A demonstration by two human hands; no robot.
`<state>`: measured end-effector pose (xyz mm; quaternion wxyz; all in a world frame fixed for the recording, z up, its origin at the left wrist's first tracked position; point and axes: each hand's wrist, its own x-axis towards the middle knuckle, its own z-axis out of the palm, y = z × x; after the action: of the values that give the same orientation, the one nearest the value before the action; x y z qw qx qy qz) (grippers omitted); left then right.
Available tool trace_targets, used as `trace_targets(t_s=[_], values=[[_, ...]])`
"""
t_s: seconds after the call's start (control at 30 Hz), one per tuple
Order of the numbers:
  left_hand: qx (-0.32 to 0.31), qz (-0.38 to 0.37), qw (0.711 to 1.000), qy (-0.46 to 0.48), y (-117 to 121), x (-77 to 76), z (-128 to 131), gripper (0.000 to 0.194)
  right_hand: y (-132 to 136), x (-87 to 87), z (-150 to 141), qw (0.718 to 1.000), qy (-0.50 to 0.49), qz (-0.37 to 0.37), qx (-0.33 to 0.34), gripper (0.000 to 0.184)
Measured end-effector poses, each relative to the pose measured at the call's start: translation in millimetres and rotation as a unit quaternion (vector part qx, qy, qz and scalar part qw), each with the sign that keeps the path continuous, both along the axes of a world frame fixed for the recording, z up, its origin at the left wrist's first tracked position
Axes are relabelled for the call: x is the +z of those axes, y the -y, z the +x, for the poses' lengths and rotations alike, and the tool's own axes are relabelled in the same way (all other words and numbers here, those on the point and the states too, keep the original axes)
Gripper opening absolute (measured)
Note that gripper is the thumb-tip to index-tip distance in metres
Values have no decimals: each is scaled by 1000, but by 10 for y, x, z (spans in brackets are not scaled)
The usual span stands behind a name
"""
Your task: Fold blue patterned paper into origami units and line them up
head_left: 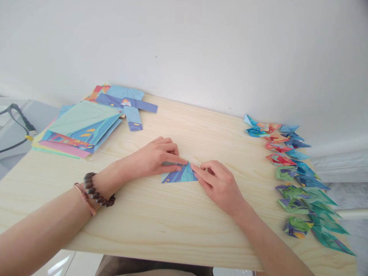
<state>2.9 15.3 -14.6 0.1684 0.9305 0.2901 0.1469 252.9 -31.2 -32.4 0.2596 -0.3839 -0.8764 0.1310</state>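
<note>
A small blue patterned piece of folding paper [184, 174], partly folded, lies on the wooden table in front of me. My left hand [161, 156] is at its upper left, with index finger and thumb closed on the paper's edge and the other fingers curled. From the right, my right hand [217, 182] pinches the opposite side with thumb and forefinger. The fingertips of both hands nearly meet at the top point of the paper, and they hide part of its edges. A beaded bracelet [99, 195] is on my left wrist.
A stack of coloured paper sheets [80, 126] lies at the table's back left, with folded blue strips [133, 111] crossed beside it. Rows of folded paper pieces [287, 161] line the right edge. A cable [21, 115] rests at far left; a white wall [184, 50] stands behind.
</note>
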Motion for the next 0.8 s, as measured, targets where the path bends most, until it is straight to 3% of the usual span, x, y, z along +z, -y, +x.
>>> trace_targets(t_s=[0.23,0.8], values=[[9,7,1000,16,23,8,-13,27,-21,46,36,997,44,-1,56,41],[14,21,1000,7,30,1,-24,28,-6,117,-10,990,122,29,72,38]])
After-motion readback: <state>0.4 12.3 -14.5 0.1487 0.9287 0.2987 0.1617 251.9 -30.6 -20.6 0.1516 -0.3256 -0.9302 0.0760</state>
